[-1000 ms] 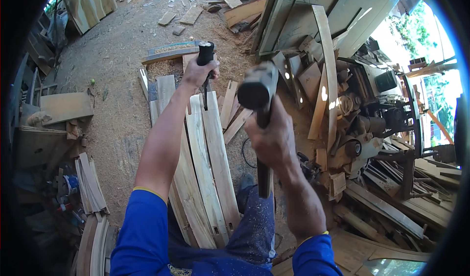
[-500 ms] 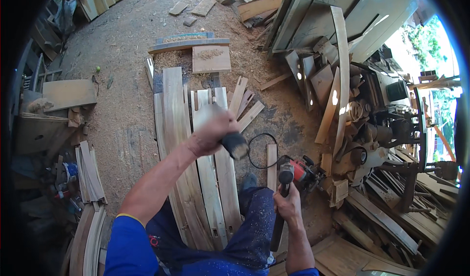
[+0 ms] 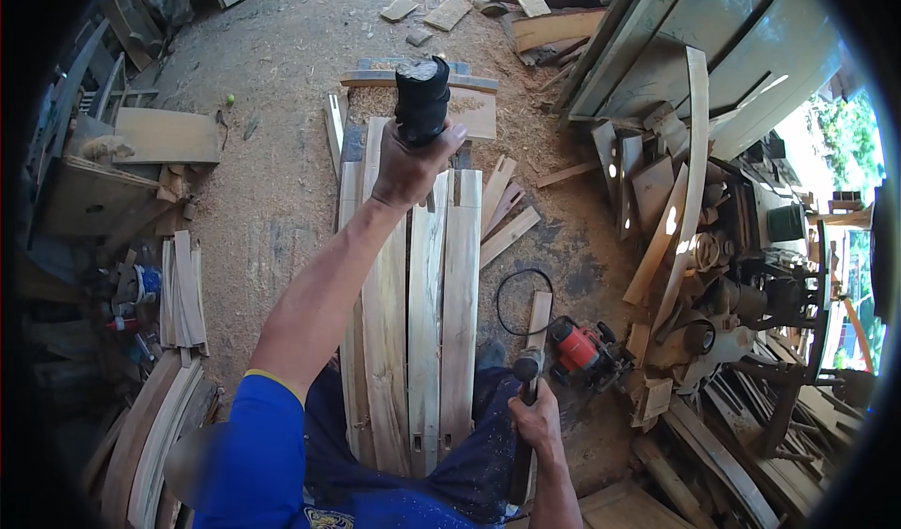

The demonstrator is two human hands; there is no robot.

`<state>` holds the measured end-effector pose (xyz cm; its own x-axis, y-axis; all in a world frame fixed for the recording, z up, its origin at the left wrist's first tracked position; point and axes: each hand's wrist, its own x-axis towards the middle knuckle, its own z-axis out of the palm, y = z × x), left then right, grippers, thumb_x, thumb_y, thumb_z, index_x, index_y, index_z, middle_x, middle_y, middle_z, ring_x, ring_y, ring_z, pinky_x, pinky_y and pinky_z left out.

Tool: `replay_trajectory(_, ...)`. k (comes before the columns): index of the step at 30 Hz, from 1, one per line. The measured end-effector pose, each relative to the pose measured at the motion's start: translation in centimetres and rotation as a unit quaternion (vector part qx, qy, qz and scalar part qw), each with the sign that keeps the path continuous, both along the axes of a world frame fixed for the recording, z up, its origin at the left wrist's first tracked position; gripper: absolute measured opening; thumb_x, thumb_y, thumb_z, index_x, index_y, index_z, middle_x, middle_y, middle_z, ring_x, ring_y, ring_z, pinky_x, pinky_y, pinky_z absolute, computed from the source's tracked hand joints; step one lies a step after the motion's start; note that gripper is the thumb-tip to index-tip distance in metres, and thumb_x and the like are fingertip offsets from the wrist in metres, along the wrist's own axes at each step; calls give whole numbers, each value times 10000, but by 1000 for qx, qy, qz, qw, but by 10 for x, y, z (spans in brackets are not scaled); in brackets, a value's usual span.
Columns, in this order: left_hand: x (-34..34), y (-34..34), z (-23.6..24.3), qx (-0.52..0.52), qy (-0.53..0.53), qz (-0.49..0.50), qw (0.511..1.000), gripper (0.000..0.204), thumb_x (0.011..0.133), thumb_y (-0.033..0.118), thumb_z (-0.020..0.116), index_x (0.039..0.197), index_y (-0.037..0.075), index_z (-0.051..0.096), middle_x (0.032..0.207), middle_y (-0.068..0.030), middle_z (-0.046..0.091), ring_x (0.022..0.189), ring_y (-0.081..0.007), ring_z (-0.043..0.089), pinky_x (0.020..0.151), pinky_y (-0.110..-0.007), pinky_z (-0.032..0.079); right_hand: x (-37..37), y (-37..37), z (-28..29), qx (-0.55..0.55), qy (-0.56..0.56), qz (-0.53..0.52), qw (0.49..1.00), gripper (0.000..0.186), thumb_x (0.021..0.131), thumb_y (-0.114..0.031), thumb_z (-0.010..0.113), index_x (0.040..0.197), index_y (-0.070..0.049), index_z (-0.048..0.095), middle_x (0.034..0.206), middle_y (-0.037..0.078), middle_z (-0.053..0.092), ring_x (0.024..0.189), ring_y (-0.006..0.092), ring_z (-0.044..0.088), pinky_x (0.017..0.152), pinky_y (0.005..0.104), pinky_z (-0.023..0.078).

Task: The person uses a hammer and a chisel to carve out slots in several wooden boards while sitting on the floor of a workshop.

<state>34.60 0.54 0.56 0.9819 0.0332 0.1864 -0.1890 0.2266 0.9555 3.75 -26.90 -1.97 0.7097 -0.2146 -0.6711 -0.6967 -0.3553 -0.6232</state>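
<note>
My left hand (image 3: 411, 170) is wrapped round a chisel (image 3: 422, 97) whose thick handle is bound in black, with a worn, pale top. A bit of its blade shows below the fist, at the far end of a pale plank (image 3: 425, 322); whether the tip touches the wood is hidden. The plank lies lengthwise before me among several others, such as a wider brown plank (image 3: 383, 341) and a right-hand plank (image 3: 461, 313). Small slots are cut in their near ends. Low by my right thigh, my right hand (image 3: 537, 418) grips a hammer (image 3: 527, 368), head up.
Right of the planks, a red and black power tool (image 3: 584, 349) with a black cable (image 3: 502, 304) rests on the floor. Loose offcuts (image 3: 510, 236) lie beside the planks. Stacked wood and machinery (image 3: 741, 294) crowd the right; more boards (image 3: 183, 294) stand left. Shavings cover the floor.
My left hand has swung the chisel away from me to the planks' far end, its handle top now upward. My right hand with the hammer has dropped slightly lower and nearer. The view has shifted left.
</note>
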Motion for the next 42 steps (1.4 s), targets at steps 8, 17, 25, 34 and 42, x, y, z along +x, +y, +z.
replay_trajectory(8, 17, 0, -25, 22, -55, 55, 997, 179, 847, 186, 769, 806, 93, 622, 670, 54, 577, 537, -32, 501, 506, -227, 410, 0, 3, -6, -2, 24, 11, 1000, 210, 795, -125, 670, 929, -21, 545, 655, 73, 574, 511, 178, 599, 482, 335, 480)
replay_trajectory(17, 19, 5, -35, -11, 0, 83, 997, 198, 850, 139, 735, 689, 92, 630, 629, 68, 578, 576, -11, 490, 533, -235, 395, 6, 7, -6, 0, 45, 16, 999, 211, 811, -74, 665, 950, -31, 512, 669, 38, 536, 495, 143, 557, 448, 309, 453)
replay_trajectory(25, 26, 9, -50, 5, -1, 99, 995, 143, 845, 154, 745, 873, 85, 623, 654, 37, 570, 479, -40, 523, 431, -213, 419, 2, 3, -18, -3, 39, 35, 999, 202, 810, -72, 665, 934, -26, 512, 669, 45, 531, 480, 149, 552, 439, 313, 449)
replay_trajectory(34, 28, 5, -51, 1, 0, 115, 993, 134, 845, 159, 744, 856, 92, 629, 647, 62, 561, 501, -36, 519, 453, -219, 407, 7, 6, -14, -4, 58, 34, 998, 203, 808, -83, 663, 931, -27, 511, 648, 44, 531, 480, 149, 549, 444, 311, 437)
replay_trajectory(42, 17, -14, -46, 81, -23, 122, 989, 179, 828, 178, 737, 881, 24, 664, 714, -4, 673, 655, -65, 606, 617, -278, 500, 27, 3, 3, -16, -13, 86, 996, 182, 807, -74, 660, 908, -38, 512, 666, 40, 548, 501, 131, 547, 461, 307, 444)
